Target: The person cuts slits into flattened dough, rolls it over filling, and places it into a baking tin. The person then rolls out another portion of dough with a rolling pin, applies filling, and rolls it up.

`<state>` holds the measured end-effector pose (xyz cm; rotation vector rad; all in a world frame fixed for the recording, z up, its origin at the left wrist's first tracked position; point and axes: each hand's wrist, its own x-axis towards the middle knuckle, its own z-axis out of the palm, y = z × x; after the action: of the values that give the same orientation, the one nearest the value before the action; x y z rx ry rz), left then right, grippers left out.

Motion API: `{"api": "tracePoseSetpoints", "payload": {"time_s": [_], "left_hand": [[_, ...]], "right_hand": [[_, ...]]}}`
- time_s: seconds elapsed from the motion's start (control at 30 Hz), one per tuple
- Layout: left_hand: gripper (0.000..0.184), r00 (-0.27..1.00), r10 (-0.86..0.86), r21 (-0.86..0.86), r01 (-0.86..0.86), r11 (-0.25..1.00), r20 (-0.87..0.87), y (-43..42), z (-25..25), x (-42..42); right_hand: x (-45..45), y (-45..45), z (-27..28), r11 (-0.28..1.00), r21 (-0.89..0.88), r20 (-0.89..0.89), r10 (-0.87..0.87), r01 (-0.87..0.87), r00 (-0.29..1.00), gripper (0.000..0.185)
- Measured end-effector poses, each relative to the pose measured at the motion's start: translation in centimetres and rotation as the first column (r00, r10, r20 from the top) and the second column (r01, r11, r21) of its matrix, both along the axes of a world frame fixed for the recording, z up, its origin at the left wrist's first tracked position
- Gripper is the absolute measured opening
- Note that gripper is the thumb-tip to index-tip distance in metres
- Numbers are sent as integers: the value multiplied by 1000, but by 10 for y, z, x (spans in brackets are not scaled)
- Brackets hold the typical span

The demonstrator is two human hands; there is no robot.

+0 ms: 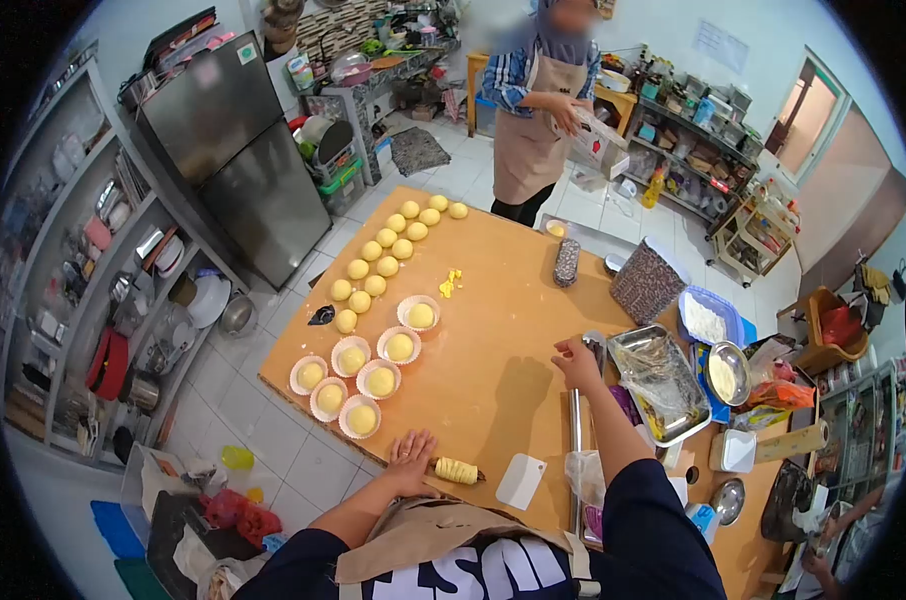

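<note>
My left hand (410,461) lies flat on the wooden table near its front edge, fingers spread. Just right of it sits a small rolled piece of dough (457,471) with ridged wraps and a dark filling at its end. A white dough scraper (521,481) rests farther right. My right hand (577,364) is stretched over the right side of the table, fingers apart and nothing seen in them, beside a metal tray (661,385) with smeared film in it. Several dough balls sit in paper cups (360,417) at the left. Behind them, bare dough balls (387,266) form rows.
Yellow crumbs (451,284) lie mid-table. A speckled box (648,282), a patterned tin (567,263) and a blue basin of flour (708,318) stand at the right. Across the table a person in an apron (533,150) holds a carton (601,145). A fridge (235,160) stands left.
</note>
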<state>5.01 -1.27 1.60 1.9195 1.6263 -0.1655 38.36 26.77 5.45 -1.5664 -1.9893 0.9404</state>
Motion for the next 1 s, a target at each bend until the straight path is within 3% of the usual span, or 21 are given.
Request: {"api": "tracePoseSetpoints", "payload": {"time_s": [0.1,0.23,0.33,0.43,0.5,0.67,0.77,0.9,1.0], "left_hand": [[131,1000,-3,-44,2,999,-19,-1,2,1],[130,1000,-9,-65,9,998,-2,1,4,0],[130,999,-22,-96,20,995,-25,5,8,2],[129,999,-21,-130,17,991,-31,6,11,3],[128,1000,-13,-153,9,988,-23,6,11,3],[126,1000,-4,-178,2,984,-12,6,9,3],[123,1000,6,-193,-10,981,-21,6,10,4],[121,1000,15,-228,-19,973,-19,13,25,5],[120,1000,16,-221,-15,975,5,11,26,6]], "right_hand": [[-4,22,1,997,79,51,-13,9,999,35],[-3,69,-19,990,141,99,-43,29,994,49],[-9,109,-34,952,301,151,-99,50,984,60],[-20,136,-15,979,168,258,-153,112,954,73],[-17,168,-30,980,199,357,-71,-2,932,84],[-52,187,17,808,546,218,-393,222,893,81],[-59,207,1,718,685,281,-418,124,864,75],[-65,201,-33,918,387,513,-296,91,806,58],[-68,166,-41,977,201,594,-184,77,783,49]]}}
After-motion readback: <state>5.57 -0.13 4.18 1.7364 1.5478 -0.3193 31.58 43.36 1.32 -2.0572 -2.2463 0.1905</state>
